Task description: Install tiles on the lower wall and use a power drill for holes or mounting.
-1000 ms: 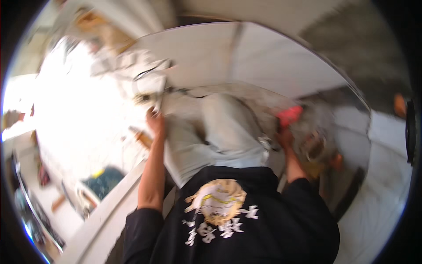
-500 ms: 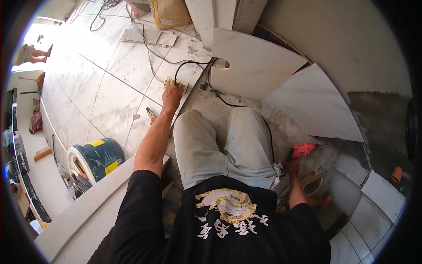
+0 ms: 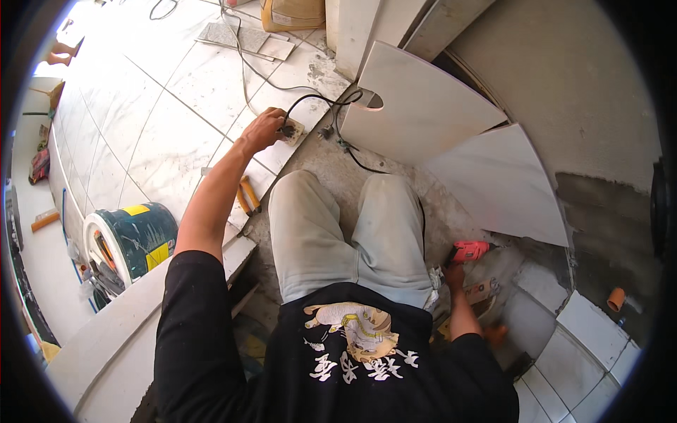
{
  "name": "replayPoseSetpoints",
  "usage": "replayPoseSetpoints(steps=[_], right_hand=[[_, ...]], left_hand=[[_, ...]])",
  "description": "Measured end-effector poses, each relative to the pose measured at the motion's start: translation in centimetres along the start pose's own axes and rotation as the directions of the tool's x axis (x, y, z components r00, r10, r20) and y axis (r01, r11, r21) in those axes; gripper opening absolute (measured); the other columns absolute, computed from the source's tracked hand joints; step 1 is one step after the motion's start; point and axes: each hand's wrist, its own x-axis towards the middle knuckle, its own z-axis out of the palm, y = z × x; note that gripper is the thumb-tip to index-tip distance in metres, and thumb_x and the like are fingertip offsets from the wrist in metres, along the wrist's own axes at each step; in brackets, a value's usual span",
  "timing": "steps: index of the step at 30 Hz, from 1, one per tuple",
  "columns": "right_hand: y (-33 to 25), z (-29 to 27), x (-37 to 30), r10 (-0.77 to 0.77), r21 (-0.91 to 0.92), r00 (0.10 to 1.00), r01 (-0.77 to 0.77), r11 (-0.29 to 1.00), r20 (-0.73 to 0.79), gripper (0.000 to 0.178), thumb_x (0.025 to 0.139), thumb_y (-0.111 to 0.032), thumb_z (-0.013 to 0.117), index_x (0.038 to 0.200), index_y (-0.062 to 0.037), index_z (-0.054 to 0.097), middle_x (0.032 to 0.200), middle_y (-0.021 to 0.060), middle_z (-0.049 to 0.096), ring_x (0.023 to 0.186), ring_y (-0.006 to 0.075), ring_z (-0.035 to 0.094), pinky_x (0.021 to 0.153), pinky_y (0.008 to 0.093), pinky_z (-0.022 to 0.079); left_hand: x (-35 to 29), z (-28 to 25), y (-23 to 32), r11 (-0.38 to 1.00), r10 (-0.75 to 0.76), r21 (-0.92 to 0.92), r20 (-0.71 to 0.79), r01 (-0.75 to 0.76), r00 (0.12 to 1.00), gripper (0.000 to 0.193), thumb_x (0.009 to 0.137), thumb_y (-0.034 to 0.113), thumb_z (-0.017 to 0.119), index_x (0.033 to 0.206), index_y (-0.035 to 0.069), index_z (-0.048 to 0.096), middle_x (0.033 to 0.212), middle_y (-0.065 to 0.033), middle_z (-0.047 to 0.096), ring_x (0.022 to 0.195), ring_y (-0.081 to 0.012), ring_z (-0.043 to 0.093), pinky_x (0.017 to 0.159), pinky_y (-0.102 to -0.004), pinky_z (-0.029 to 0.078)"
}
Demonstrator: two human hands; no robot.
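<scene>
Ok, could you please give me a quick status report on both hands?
Left hand at the socket block, exact grip unclear. Right hand gripping the red drill. Black cord looping beside left hand; orange-handled pliers near left forearm.

My feed shows a floor in two surfaces: glossy white, grey-veined square tiles [image 3: 166,130] and rough grey bare concrete [image 3: 441,204]. A cream rectangular plastic socket block [image 3: 297,132] sits on the tiles, right at their edge. Beyond the block I see flat grey-and-white tile offcuts [image 3: 236,41], and farther beyond it a bulging tan bag [image 3: 293,15]. Just right of it, a small dark plug [image 3: 326,132] lies on the concrete. On its near side I have orange-handled pliers [image 3: 246,197]; well to its left, a round dark-green plastic bucket [image 3: 141,229].
</scene>
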Motion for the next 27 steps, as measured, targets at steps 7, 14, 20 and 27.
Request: replayPoseSetpoints(steps=[7, 14, 20, 27], right_hand=[[0.7, -0.5, 0.0, -0.04, -0.159, 0.999, 0.044, 0.986, 0.027, 0.05, 0.066, -0.044, 0.081, 0.09, -0.0054, 0.062, 0.08, 0.0189, 0.065, 0.082, 0.0422, 0.064, 0.069, 0.0513, 0.051], [-1.8, -0.4, 0.2, 0.002, 0.053, 1.0, -0.002, 0.999, -0.007, 0.042, 0.06, -0.038, 0.077, 0.085, -0.0052, 0.066, 0.08, 0.0185, 0.068, 0.078, 0.0412, 0.065, 0.068, 0.0496, 0.052], [2.7, 4.2, 1.6, -0.025, 0.063, 1.0, 0.025, 0.998, 0.007, 0.064, 0.064, -0.035, 0.08, 0.112, 0.0005, 0.058, 0.107, 0.0245, 0.063, 0.101, 0.0456, 0.058, 0.088, 0.0487, 0.048], [8.0, 7.6, 5.0, -0.348, -0.202, 0.923, 0.313, 0.928, -0.165, 0.038, 0.081, -0.033, 0.064, 0.104, -0.0035, 0.062, 0.091, 0.0204, 0.065, 0.082, 0.0427, 0.061, 0.07, 0.0505, 0.048]], left_hand=[[2.7, 0.6, 0.5, 0.995, -0.034, -0.09, 0.119, 0.045, 0.992, 0.024, 0.077, 0.009, 0.07, 0.095, -0.002, 0.06, 0.1, -0.0153, 0.057, 0.103, -0.034, 0.057, 0.089, -0.0393, 0.049], [0.4, -1.1, 1.7, 0.993, -0.112, -0.03, -0.004, 0.112, 0.994, 0.03, 0.075, 0.012, 0.073, 0.1, 0.001, 0.061, 0.102, -0.0127, 0.057, 0.103, -0.0306, 0.056, 0.088, -0.0371, 0.049], [1.9, 0.9, -0.6, 0.999, 0.007, -0.049, -0.029, -0.008, 1.0, 0.029, 0.07, 0.018, 0.075, 0.095, 0.009, 0.066, 0.1, -0.0092, 0.061, 0.099, -0.0308, 0.058, 0.086, -0.0389, 0.051], [1.1, -0.1, 1.0, 0.996, -0.079, -0.05, -0.042, 0.077, 0.996, 0.028, 0.072, 0.019, 0.073, 0.092, 0.002, 0.063, 0.102, -0.0134, 0.063, 0.104, -0.0313, 0.058, 0.089, -0.0385, 0.049]])
